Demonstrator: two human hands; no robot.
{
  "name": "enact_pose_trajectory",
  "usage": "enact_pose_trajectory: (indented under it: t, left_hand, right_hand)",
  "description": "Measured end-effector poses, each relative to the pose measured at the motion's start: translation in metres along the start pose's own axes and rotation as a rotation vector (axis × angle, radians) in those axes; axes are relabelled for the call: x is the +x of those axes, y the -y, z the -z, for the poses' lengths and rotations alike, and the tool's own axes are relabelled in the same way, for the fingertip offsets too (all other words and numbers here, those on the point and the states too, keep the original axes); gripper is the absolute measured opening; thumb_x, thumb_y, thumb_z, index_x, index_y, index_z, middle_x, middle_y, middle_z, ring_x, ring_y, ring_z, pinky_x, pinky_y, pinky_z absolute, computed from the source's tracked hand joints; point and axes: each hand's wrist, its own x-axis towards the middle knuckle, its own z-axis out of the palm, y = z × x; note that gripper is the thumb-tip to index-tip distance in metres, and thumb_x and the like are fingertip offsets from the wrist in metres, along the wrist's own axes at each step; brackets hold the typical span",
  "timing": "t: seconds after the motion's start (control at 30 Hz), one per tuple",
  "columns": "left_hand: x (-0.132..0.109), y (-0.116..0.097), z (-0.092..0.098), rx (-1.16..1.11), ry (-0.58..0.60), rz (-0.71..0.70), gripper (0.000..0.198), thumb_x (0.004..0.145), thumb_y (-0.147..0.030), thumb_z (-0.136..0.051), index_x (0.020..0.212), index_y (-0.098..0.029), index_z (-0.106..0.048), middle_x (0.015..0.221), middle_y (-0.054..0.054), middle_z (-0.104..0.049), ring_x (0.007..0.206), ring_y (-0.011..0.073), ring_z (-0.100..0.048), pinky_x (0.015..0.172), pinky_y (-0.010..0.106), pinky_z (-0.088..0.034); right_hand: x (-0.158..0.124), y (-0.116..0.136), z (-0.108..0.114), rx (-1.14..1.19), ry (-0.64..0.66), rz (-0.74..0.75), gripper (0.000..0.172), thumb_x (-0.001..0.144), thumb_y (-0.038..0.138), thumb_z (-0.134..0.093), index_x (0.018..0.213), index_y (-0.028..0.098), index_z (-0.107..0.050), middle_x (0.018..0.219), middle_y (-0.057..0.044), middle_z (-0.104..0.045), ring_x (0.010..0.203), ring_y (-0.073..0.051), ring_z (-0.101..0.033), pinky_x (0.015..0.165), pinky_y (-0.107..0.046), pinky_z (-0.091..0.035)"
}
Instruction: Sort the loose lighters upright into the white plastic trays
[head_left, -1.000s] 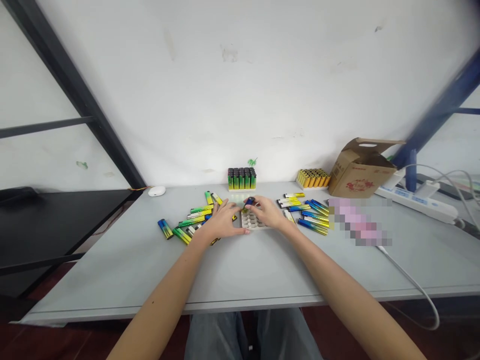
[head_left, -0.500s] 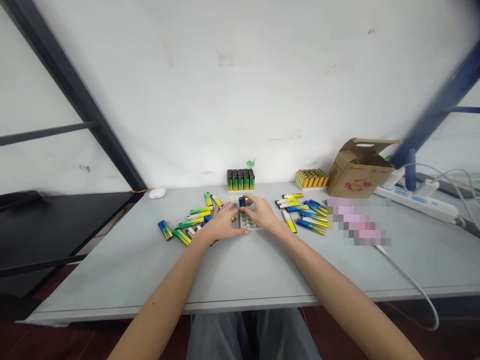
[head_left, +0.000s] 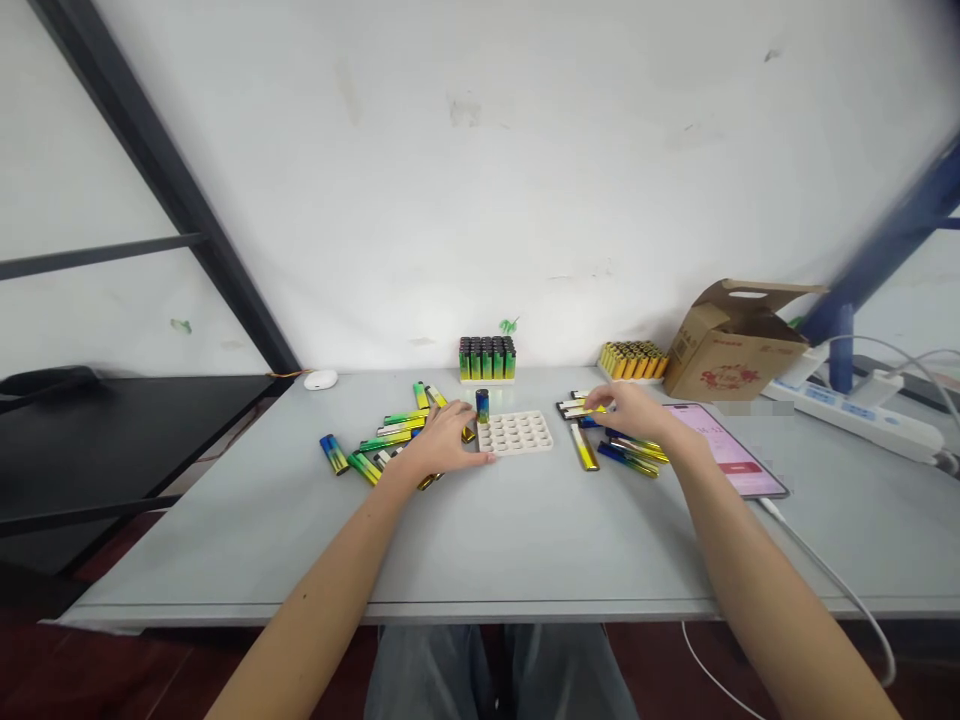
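One shiny blue-and-gold, lighter-sized tube (head_left: 482, 405) stands upright in the far left hole of a white tray (head_left: 517, 434) with rows of holes. My left hand (head_left: 446, 440) steadies the tray's left side, thumb at its front corner and fingers curved beside the upright tube. Part of a heap of green, blue and yellow tubes (head_left: 386, 440) lies under and left of this hand. Over on the right, my right hand (head_left: 622, 408) reaches over a second heap of tubes (head_left: 630, 458), thumb and index finger apart at some white-and-yellow tubes (head_left: 572, 409). The heap partly hides behind the hand.
By the wall stand a filled tray of black-topped green tubes (head_left: 487, 360) and a filled tray of orange tubes (head_left: 634, 360). An opened cardboard box (head_left: 724, 360), a power strip (head_left: 862, 410) and a phone on a cable (head_left: 739, 460) are at right. A white case (head_left: 321, 379) lies left.
My right hand has let go of the blue-and-gold tube, which now stands in the tray, and moved right to the heap there. My left hand stays at the tray. The view has shifted slightly.
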Motion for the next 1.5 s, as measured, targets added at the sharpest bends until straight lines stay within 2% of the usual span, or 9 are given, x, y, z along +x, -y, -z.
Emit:
enact_pose_trajectory:
  t: [0.2, 0.6, 0.87, 0.97, 1.1, 1.2, 1.27, 1.37, 1.5]
  left_hand:
    - [0.0, -0.001, 0.003, -0.014, 0.04, 0.043, 0.07, 0.07, -0.075, -0.058, 0.11, -0.018, -0.063, 0.131, 0.016, -0.054, 0.128, 0.0355, -0.045, 0.111, 0.05, -0.029]
    - [0.0, 0.0, 0.001, 0.029, 0.042, 0.018, 0.071, 0.07, -0.076, -0.056, 0.108, -0.016, -0.063, 0.128, 0.018, -0.055, 0.127, 0.0355, -0.046, 0.107, 0.049, -0.034]
    - [0.0, 0.003, -0.001, 0.039, 0.007, 0.004, 0.072, 0.069, -0.076, -0.059, 0.112, -0.017, -0.063, 0.125, 0.016, -0.057, 0.129, 0.0363, -0.044, 0.106, 0.05, -0.037]
    - [0.0, 0.003, -0.001, 0.03, -0.002, -0.003, 0.07, 0.069, -0.074, -0.06, 0.11, -0.018, -0.064, 0.126, 0.016, -0.058, 0.129, 0.0363, -0.045, 0.106, 0.051, -0.037]
    - [0.0, 0.002, -0.001, 0.006, 0.009, -0.003, 0.077, 0.069, -0.075, -0.06, 0.118, -0.016, -0.062, 0.13, 0.017, -0.057, 0.134, 0.0375, -0.04, 0.11, 0.053, -0.034]
    - [-0.001, 0.003, -0.001, -0.027, 0.035, 0.021, 0.082, 0.07, -0.074, -0.06, 0.125, -0.014, -0.058, 0.137, 0.018, -0.052, 0.137, 0.0372, -0.037, 0.107, 0.049, -0.04]
    - [-0.002, 0.003, 0.0, -0.034, 0.044, 0.027, 0.081, 0.07, -0.074, -0.059, 0.125, -0.014, -0.058, 0.138, 0.018, -0.052, 0.135, 0.0369, -0.041, 0.105, 0.048, -0.043]
    - [-0.002, 0.002, 0.001, -0.023, 0.04, 0.022, 0.08, 0.07, -0.073, -0.06, 0.123, -0.014, -0.06, 0.137, 0.018, -0.052, 0.131, 0.0366, -0.045, 0.105, 0.047, -0.044]
    - [0.001, -0.002, 0.0, -0.008, 0.023, -0.021, 0.077, 0.071, -0.072, -0.061, 0.121, -0.014, -0.06, 0.135, 0.019, -0.054, 0.127, 0.0352, -0.049, 0.104, 0.046, -0.045]
  right_hand:
    - [-0.003, -0.003, -0.002, -0.157, 0.138, -0.147, 0.024, 0.068, 0.02, -0.064, 0.089, 0.023, -0.074, 0.096, -0.004, -0.072, 0.086, -0.022, -0.064, 0.072, -0.027, -0.045]
    - [-0.005, -0.002, -0.003, -0.121, 0.191, -0.066, 0.024, 0.072, 0.022, -0.062, 0.094, 0.021, -0.072, 0.103, -0.005, -0.07, 0.096, -0.022, -0.063, 0.077, -0.026, -0.046]
    - [-0.002, -0.008, -0.008, -0.078, 0.206, -0.028, 0.025, 0.072, 0.028, -0.065, 0.094, 0.022, -0.074, 0.101, -0.006, -0.07, 0.092, -0.024, -0.063, 0.078, -0.03, -0.046]
    - [-0.003, -0.01, -0.004, -0.033, 0.176, 0.003, 0.019, 0.072, 0.031, -0.067, 0.088, 0.022, -0.071, 0.098, -0.005, -0.069, 0.091, -0.023, -0.062, 0.077, -0.031, -0.045]
    - [-0.002, -0.006, -0.003, 0.165, -0.007, 0.026, 0.023, 0.076, 0.041, -0.066, 0.089, 0.022, -0.061, 0.093, -0.003, -0.067, 0.088, -0.021, -0.061, 0.074, -0.031, -0.045]
    - [0.003, 0.008, -0.013, 0.381, -0.176, 0.091, 0.029, 0.08, 0.045, -0.064, 0.094, 0.022, -0.054, 0.091, -0.002, -0.061, 0.083, -0.017, -0.057, 0.075, -0.03, -0.045]
    - [0.007, 0.022, -0.022, 0.532, -0.24, 0.124, 0.029, 0.081, 0.047, -0.063, 0.092, 0.022, -0.052, 0.085, 0.0, -0.055, 0.078, -0.014, -0.054, 0.07, -0.028, -0.045]
    - [0.01, 0.043, -0.032, 0.845, -0.271, 0.084, 0.035, 0.081, 0.051, -0.063, 0.09, 0.023, -0.045, 0.081, 0.002, -0.049, 0.067, -0.011, -0.051, 0.06, -0.024, -0.043]
    - [0.009, 0.058, -0.036, 1.159, -0.2, -0.075, 0.044, 0.078, 0.061, -0.063, 0.091, 0.024, -0.042, 0.079, 0.005, -0.049, 0.05, -0.005, -0.042, 0.043, -0.019, -0.03]
